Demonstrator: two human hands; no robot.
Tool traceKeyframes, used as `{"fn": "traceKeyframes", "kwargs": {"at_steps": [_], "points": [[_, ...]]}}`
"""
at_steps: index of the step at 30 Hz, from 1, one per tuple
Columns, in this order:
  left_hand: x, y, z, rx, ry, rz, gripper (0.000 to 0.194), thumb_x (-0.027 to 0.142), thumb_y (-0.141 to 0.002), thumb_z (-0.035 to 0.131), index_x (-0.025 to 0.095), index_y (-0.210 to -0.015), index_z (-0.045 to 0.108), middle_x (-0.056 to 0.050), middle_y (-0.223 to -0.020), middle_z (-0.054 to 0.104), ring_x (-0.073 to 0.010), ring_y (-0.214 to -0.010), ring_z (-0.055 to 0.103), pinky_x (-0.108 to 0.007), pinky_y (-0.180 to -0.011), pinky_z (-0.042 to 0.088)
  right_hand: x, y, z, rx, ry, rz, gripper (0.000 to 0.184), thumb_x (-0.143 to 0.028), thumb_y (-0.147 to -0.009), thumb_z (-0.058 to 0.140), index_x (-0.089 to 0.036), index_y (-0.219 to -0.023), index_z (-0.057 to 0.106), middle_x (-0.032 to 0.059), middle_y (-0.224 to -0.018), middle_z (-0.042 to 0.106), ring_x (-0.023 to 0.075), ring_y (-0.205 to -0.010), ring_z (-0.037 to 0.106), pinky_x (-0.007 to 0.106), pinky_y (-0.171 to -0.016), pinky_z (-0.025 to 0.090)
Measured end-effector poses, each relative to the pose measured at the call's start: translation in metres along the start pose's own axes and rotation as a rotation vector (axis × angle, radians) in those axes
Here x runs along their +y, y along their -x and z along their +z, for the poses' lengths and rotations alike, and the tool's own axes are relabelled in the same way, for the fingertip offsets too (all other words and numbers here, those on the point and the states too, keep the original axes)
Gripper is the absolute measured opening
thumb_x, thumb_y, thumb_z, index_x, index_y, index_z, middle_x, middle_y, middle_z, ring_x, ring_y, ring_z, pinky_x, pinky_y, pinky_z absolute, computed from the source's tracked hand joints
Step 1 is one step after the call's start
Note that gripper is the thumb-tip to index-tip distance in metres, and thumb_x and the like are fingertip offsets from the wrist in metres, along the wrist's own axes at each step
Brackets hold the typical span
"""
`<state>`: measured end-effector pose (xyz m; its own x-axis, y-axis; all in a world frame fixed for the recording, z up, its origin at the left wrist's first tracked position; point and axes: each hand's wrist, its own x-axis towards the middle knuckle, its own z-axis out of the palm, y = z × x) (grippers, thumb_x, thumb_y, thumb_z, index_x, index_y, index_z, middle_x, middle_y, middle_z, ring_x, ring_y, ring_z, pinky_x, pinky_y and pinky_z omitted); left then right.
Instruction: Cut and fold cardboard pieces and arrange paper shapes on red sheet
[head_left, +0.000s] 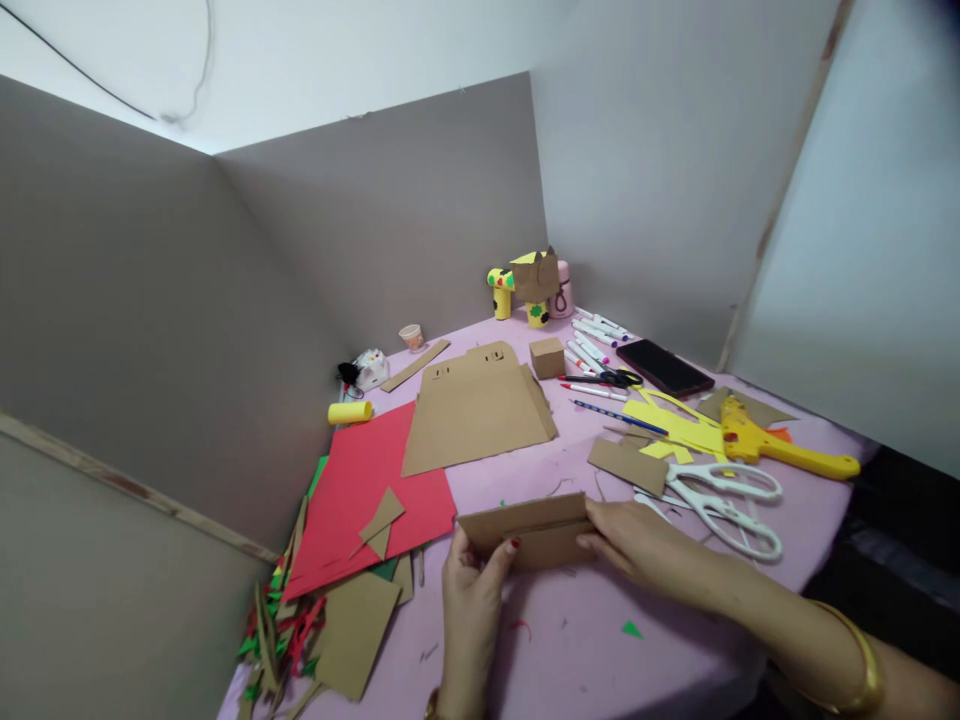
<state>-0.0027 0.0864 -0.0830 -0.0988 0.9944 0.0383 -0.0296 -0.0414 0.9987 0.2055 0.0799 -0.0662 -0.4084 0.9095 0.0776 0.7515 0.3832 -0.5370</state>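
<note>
A folded strip of brown cardboard (534,530) is held just above the pink table (585,650) near its front edge. My left hand (474,590) pinches its left end, thumb on the front face. Gripping the strip's right end is my right hand (645,550), fingers closed over the top edge. White scissors (724,500) lie just right of my right hand, beside a small flat cardboard piece (628,465).
A red paper sheet (360,490) and a large flat cardboard piece (476,410) lie behind. Cardboard and paper scraps (322,630) pile at front left. A yellow glue gun (780,445), yellow paper, markers (596,345), a phone (664,367) and a small cardboard box (547,357) sit right and back. Grey partition walls surround.
</note>
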Motion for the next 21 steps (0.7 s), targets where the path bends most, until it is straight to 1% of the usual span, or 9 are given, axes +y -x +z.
{"fn": "traceKeyframes", "kwargs": {"at_steps": [2, 3, 5, 7, 10, 12, 14, 18, 21], "points": [[0.000, 0.002, -0.001, 0.009, 0.020, -0.007, 0.043, 0.029, -0.066, 0.068, 0.015, -0.105, 0.057, -0.010, -0.094, 0.068, -0.0224, -0.089, 0.063, -0.036, -0.080, 0.048, -0.004, 0.004, 0.007, 0.090, -0.154, 0.046, 0.023, -0.025, -0.086, 0.045, -0.015, -0.105, 0.052, 0.0141, -0.104, 0.063, 0.0259, -0.098, 0.059, 0.037, -0.082, 0.045], [0.000, 0.003, -0.001, 0.011, 0.023, -0.012, 0.042, 0.029, -0.067, 0.068, 0.015, -0.105, 0.058, -0.010, -0.095, 0.068, -0.0224, -0.090, 0.063, -0.036, -0.081, 0.048, -0.006, 0.005, 0.012, 0.155, -0.274, 0.085, 0.033, -0.030, -0.086, 0.046, -0.014, -0.115, 0.046, 0.0162, -0.116, 0.057, 0.0259, -0.109, 0.053, 0.039, -0.091, 0.042], [-0.001, 0.005, -0.002, 0.007, 0.020, -0.024, 0.039, 0.030, -0.067, 0.068, 0.015, -0.102, 0.058, -0.010, -0.097, 0.068, -0.0223, -0.090, 0.063, -0.035, -0.081, 0.048, -0.013, 0.008, 0.023, 0.263, -0.581, 0.204, 0.055, -0.042, -0.088, 0.039, -0.015, -0.134, 0.024, 0.0177, -0.137, 0.039, 0.0231, -0.127, 0.038, 0.041, -0.103, 0.032], [-0.003, 0.006, -0.002, -0.012, 0.006, -0.026, 0.036, 0.031, -0.068, 0.067, 0.016, -0.099, 0.058, -0.010, -0.098, 0.068, -0.0218, -0.091, 0.062, -0.035, -0.082, 0.047, -0.020, 0.008, 0.033, 0.275, -0.851, 0.321, 0.064, -0.050, -0.090, 0.028, -0.019, -0.141, 0.005, 0.0150, -0.148, 0.022, 0.0196, -0.135, 0.023, 0.042, -0.109, 0.023], [-0.004, 0.008, -0.003, -0.048, -0.021, 0.011, 0.034, 0.032, -0.071, 0.065, 0.017, -0.101, 0.056, -0.008, -0.101, 0.067, -0.0208, -0.095, 0.060, -0.034, -0.085, 0.045, -0.028, 0.004, 0.043, 0.268, -0.951, 0.348, 0.069, -0.055, -0.089, 0.030, -0.022, -0.143, 0.003, 0.0093, -0.153, 0.008, 0.0178, -0.139, 0.006, 0.042, -0.112, 0.011], [-0.004, 0.010, -0.003, -0.063, -0.046, 0.035, 0.034, 0.032, -0.075, 0.061, 0.018, -0.104, 0.054, -0.008, -0.104, 0.065, -0.0199, -0.100, 0.058, -0.033, -0.088, 0.043, -0.030, 0.002, 0.047, 0.291, -0.943, 0.316, 0.068, -0.055, -0.088, 0.033, -0.023, -0.142, 0.007, 0.0068, -0.153, 0.008, 0.0164, -0.139, 0.005, 0.041, -0.113, 0.008], [-0.004, 0.012, -0.002, -0.075, -0.070, 0.049, 0.035, 0.033, -0.078, 0.058, 0.018, -0.109, 0.052, -0.009, -0.109, 0.062, -0.0197, -0.103, 0.057, -0.033, -0.090, 0.042, -0.031, 0.001, 0.047, 0.289, -0.953, 0.299, 0.063, -0.054, -0.089, 0.030, -0.024, -0.142, 0.012, 0.0058, -0.151, 0.016, 0.0152, -0.138, 0.010, 0.040, -0.113, 0.009], [-0.004, 0.016, -0.001, -0.100, -0.066, 0.043, 0.042, 0.034, -0.080, 0.055, 0.019, -0.119, 0.046, -0.010, -0.117, 0.058, -0.0209, -0.109, 0.053, -0.035, -0.095, 0.039, -0.031, 0.001, 0.044, 0.300, -0.944, 0.333, 0.062, -0.055, -0.088, 0.031, -0.018, -0.138, 0.025, 0.0092, -0.149, 0.025, 0.0179, -0.137, 0.016, 0.041, -0.113, 0.011], [-0.006, 0.018, 0.000, -0.083, -0.054, 0.035, 0.043, 0.037, -0.084, 0.049, 0.020, -0.123, 0.043, -0.010, -0.123, 0.054, -0.0202, -0.118, 0.046, -0.035, -0.100, 0.033, -0.031, 0.001, 0.043, 0.311, -0.950, 0.355, 0.062, -0.053, -0.088, 0.033, -0.018, -0.138, 0.026, 0.0089, -0.148, 0.027, 0.0187, -0.137, 0.018, 0.042, -0.113, 0.012]]}}
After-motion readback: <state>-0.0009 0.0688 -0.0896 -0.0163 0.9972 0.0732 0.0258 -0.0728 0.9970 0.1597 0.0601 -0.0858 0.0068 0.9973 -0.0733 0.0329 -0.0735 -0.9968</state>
